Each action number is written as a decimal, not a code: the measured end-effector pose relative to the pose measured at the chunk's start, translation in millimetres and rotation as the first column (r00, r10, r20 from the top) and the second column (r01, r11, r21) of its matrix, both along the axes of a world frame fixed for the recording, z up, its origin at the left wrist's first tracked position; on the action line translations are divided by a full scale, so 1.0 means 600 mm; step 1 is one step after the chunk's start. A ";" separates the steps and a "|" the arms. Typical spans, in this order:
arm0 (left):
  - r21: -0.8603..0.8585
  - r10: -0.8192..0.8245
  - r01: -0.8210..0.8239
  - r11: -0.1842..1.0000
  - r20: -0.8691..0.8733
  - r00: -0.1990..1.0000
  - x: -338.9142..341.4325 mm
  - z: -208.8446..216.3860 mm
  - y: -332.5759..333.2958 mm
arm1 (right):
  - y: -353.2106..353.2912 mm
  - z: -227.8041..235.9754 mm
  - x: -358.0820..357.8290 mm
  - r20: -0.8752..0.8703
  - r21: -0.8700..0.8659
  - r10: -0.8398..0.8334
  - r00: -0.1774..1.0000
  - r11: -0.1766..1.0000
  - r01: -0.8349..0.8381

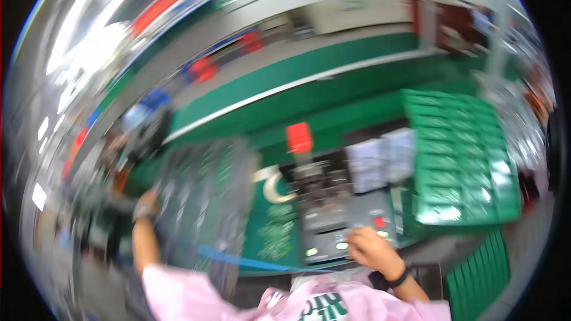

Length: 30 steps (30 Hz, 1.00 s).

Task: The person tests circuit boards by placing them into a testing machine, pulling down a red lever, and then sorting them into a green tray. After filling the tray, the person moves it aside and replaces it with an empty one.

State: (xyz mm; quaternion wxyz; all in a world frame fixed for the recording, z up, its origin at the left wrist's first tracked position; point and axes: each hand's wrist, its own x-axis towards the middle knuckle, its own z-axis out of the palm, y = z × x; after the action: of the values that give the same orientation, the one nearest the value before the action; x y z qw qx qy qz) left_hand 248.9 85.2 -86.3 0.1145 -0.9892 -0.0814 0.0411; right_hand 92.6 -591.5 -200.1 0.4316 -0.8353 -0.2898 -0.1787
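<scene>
Here, the left hand (147, 204) is at the left of the frame, by the left edge of a grey tray (236, 214) with long rows; its fingers are blurred, so I cannot tell whether they grip the edge or merely rest against it. That tray takes up the left-centre of the frame, with hints of green showing in some of its rows. The right hand (373, 252) is at the lower centre-right, fingers bent inward, over the front right part of a machine (324, 193); whether they press or pinch anything cannot be made out. The machine stands in the centre of the frame, a red block (299, 137) at its top, a red button (379, 222) and a pale green button (311, 252) on its grey base. Between it and the grey tray, a white curved piece (276, 187) lies above a scatter of small greenish pieces (277, 230). A blue strip (244, 260) runs across the lower centre. Two pale panels (380, 157) sit right of the machine's upper part, and a green tray (467, 217) with rows of compartments fills the right of the frame.
</scene>
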 end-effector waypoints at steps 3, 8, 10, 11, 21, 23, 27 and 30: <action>0.163 -0.360 0.331 0.930 0.201 0.911 -0.038 -0.005 0.147 | -0.009 -0.008 0.011 -0.009 0.016 0.121 0.993 0.992 -0.121; 0.001 -0.095 0.098 0.995 0.263 0.960 0.024 0.167 0.079 | 0.004 -0.019 0.017 0.132 0.076 0.100 0.986 0.991 -0.111; -0.096 -0.037 0.063 0.993 0.251 0.967 0.005 0.190 -0.030 | 0.004 -0.022 0.006 0.098 0.048 0.088 0.991 0.995 -0.093; -0.044 -0.124 0.141 0.989 0.268 0.955 0.010 0.209 -0.081 | 0.005 -0.022 0.008 0.110 0.053 0.086 0.990 0.994 -0.092; 0.125 -0.975 0.970 0.210 0.094 0.200 -0.062 0.155 -0.523 | 0.003 -0.026 0.018 0.157 0.065 0.160 0.975 0.983 -0.172; -0.323 -0.634 0.565 0.759 -0.168 0.755 -0.028 0.067 -0.525 | 0.001 -0.029 0.012 0.156 0.069 0.153 0.976 0.984 -0.165; -0.101 -0.466 0.464 0.880 -0.373 0.803 0.019 -0.027 -0.526 | 0.006 -0.032 0.020 0.188 0.090 0.143 0.972 0.983 -0.162; -0.140 -0.464 0.443 0.886 -0.242 0.852 0.038 -0.100 -0.496 | 0.007 -0.036 0.021 0.220 0.120 0.123 0.968 0.981 -0.152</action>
State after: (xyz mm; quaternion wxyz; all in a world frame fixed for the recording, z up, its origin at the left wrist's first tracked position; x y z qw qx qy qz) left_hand 271.9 -212.3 -146.3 0.0915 -0.9693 0.1721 0.1499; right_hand 105.4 -587.3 -221.7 0.4658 -0.7580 -0.3784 -0.2555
